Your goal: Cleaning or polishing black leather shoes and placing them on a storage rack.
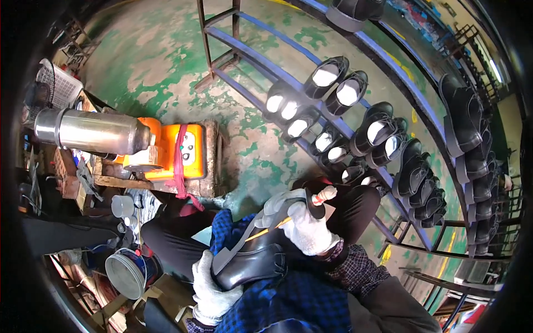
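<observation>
A black leather shoe [252, 261] lies on my lap, sole side turned to the upper left, with a grey sole strip along its edge. My left hand [214, 291], in a white knit glove, grips the shoe's toe end from below. My right hand [308, 225], also gloved, holds a thin brush with a yellow handle [272, 226] against the shoe's heel end, with fingers closed around it. A blue checked cloth [288, 299] covers my lap under the shoe.
A blue metal rack [261, 58] to the right carries rows of black shoes [333, 83] with white insides. An orange machine [180, 152] and a steel flask [91, 132] stand at the left. A round tin [125, 275] sits at lower left. The floor is worn green concrete [161, 61].
</observation>
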Tool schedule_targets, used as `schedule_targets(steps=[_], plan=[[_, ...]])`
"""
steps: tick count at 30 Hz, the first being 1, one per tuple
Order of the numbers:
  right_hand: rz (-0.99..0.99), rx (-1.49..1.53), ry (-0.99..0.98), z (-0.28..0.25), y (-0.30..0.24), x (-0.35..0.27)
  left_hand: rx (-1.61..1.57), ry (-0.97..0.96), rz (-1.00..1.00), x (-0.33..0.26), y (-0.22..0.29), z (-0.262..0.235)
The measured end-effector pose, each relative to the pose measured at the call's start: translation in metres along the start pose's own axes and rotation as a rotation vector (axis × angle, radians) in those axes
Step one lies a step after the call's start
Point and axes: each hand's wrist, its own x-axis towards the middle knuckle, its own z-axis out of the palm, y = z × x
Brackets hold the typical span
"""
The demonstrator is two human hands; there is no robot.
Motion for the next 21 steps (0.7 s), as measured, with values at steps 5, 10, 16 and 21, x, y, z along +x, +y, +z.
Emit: schedule_targets(steps=[5, 10, 16, 21], plan=[[-0.029, 0.212, -0.257, 0.017, -0.103, 0.040, -0.041, -0.001, -0.011, -0.018, -0.005, -0.004], [-0.276, 0.326, 0.198, -0.074, -0.086, 0.067, -0.138, 0.005, -0.027, -0.025, -0.024, 0.011], [-0.150, 0.195, 0.400, -0.153, -0.089, 0.018, -0.632, -0.161, -0.171, 0.008, 0.002, 0.009], [-0.079, 0.299, 0.468, -0.181, -0.075, -0.033, -0.914, -0.458, 0.026, 0.090, 0.067, 0.029]])
